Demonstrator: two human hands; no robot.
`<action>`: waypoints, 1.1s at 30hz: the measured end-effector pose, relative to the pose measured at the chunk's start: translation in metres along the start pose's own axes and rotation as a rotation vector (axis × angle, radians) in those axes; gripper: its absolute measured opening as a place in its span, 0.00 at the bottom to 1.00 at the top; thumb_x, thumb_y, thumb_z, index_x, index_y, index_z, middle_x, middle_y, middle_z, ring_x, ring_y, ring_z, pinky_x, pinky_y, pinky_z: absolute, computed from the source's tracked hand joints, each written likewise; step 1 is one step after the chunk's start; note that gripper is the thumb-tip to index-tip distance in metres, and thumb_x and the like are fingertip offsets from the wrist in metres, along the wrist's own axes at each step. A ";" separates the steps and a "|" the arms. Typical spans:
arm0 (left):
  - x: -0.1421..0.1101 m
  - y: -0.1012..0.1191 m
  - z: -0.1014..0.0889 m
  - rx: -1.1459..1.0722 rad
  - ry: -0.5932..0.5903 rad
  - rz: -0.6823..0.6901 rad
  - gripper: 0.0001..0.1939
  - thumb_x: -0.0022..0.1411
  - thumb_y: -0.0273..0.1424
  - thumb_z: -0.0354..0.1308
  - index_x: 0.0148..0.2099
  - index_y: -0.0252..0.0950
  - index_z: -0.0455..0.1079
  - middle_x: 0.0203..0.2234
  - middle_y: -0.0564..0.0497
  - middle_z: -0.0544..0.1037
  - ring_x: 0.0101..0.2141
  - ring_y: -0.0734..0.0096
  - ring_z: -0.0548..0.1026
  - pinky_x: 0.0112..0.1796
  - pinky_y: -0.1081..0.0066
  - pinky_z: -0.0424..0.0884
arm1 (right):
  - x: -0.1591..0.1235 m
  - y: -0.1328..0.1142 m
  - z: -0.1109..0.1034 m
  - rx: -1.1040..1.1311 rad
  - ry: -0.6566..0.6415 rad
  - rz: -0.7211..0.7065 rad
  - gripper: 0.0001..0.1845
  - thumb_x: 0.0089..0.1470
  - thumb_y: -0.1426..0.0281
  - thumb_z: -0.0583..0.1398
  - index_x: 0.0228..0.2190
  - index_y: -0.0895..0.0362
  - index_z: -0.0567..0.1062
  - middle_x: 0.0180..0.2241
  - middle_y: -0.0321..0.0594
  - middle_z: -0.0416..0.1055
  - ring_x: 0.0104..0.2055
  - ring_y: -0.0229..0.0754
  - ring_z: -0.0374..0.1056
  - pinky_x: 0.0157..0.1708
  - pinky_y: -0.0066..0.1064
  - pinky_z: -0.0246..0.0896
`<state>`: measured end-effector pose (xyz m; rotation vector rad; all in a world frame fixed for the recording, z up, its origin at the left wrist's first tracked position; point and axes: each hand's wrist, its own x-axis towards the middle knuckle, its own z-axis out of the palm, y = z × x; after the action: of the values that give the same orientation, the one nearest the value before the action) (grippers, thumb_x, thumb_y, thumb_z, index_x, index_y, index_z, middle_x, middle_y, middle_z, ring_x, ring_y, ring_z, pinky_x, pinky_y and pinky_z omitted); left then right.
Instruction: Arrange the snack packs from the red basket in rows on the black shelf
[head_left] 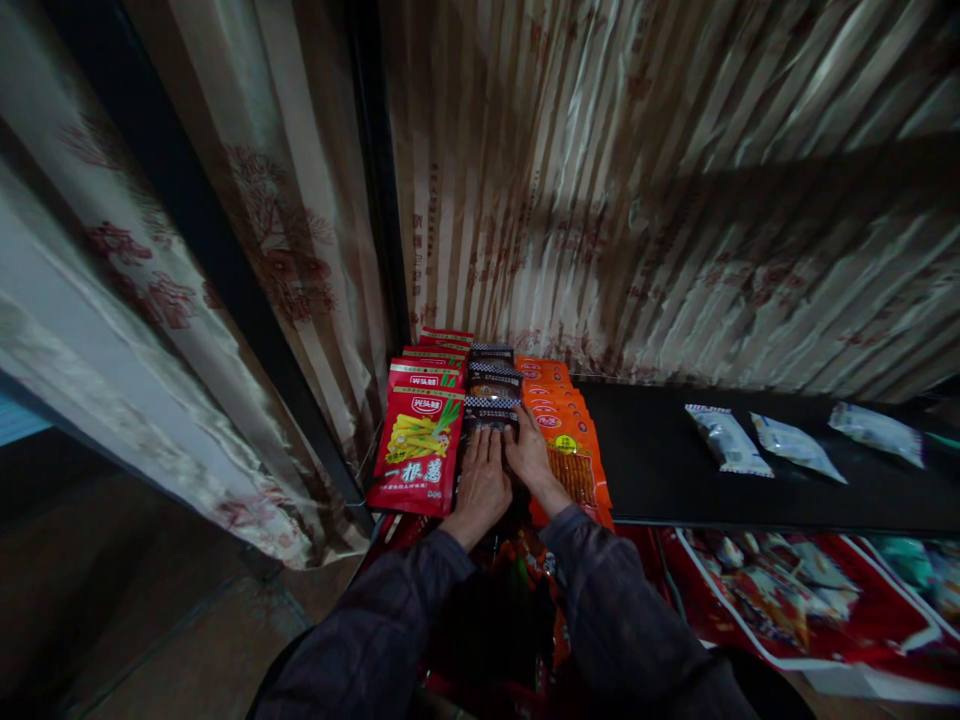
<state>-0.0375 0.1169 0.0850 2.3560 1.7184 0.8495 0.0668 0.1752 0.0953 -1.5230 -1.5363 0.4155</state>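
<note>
My left hand (484, 490) lies flat with straight fingers on the front dark snack packet (491, 412) of the middle row. Beside it, my right hand (531, 455) rests with outstretched fingers on the same packet's right side. Most of that packet is hidden under the hands. More dark packets with checkered edges overlap behind it. To the left is a row of red snack packets (420, 450) picturing yellow sticks and green scallions. On the right, orange snack packets (574, 460) overlap in another row, close to my right hand.
The rows lie at the left end of a black shelf (645, 470). Several small whitish packets (727, 440) lie farther right. Curtains (600, 200) hang behind, and a dark post (379, 180) stands at the corner. Below are a red printed box (795, 600) and, between my arms, packets in shadow.
</note>
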 end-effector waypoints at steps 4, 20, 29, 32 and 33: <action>-0.001 0.004 -0.006 0.011 -0.001 -0.020 0.35 0.56 0.22 0.48 0.67 0.21 0.55 0.65 0.31 0.60 0.68 0.51 0.52 0.65 0.50 0.55 | 0.002 0.001 0.002 0.015 0.015 -0.010 0.25 0.55 0.70 0.55 0.54 0.59 0.71 0.58 0.51 0.68 0.65 0.51 0.59 0.64 0.49 0.53; 0.000 0.006 -0.003 0.059 0.024 -0.077 0.31 0.65 0.30 0.47 0.66 0.17 0.55 0.66 0.27 0.56 0.68 0.44 0.48 0.64 0.47 0.55 | 0.011 0.019 0.001 -0.019 0.024 -0.099 0.22 0.54 0.73 0.53 0.49 0.60 0.75 0.57 0.50 0.71 0.62 0.49 0.64 0.64 0.47 0.56; 0.002 0.006 -0.001 0.058 0.055 -0.104 0.30 0.65 0.31 0.47 0.66 0.22 0.57 0.65 0.31 0.60 0.68 0.46 0.52 0.63 0.46 0.55 | 0.007 0.023 -0.004 -0.028 -0.028 -0.169 0.24 0.57 0.68 0.54 0.54 0.60 0.72 0.60 0.51 0.67 0.64 0.49 0.61 0.64 0.49 0.54; 0.003 0.008 -0.003 0.073 0.074 -0.135 0.29 0.65 0.31 0.47 0.66 0.24 0.58 0.65 0.33 0.61 0.68 0.44 0.50 0.63 0.45 0.54 | 0.009 0.020 -0.003 -0.046 -0.018 -0.148 0.25 0.58 0.67 0.53 0.55 0.60 0.71 0.59 0.51 0.68 0.64 0.49 0.60 0.65 0.49 0.53; 0.003 0.009 -0.003 0.080 0.069 -0.145 0.29 0.65 0.31 0.47 0.66 0.23 0.58 0.65 0.33 0.60 0.68 0.43 0.48 0.63 0.44 0.54 | 0.010 0.018 -0.003 -0.049 -0.016 -0.138 0.25 0.58 0.67 0.53 0.56 0.60 0.71 0.59 0.50 0.68 0.64 0.49 0.60 0.65 0.48 0.53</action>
<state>-0.0308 0.1156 0.0926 2.2411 1.9573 0.8633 0.0818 0.1866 0.0864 -1.4429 -1.6631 0.3133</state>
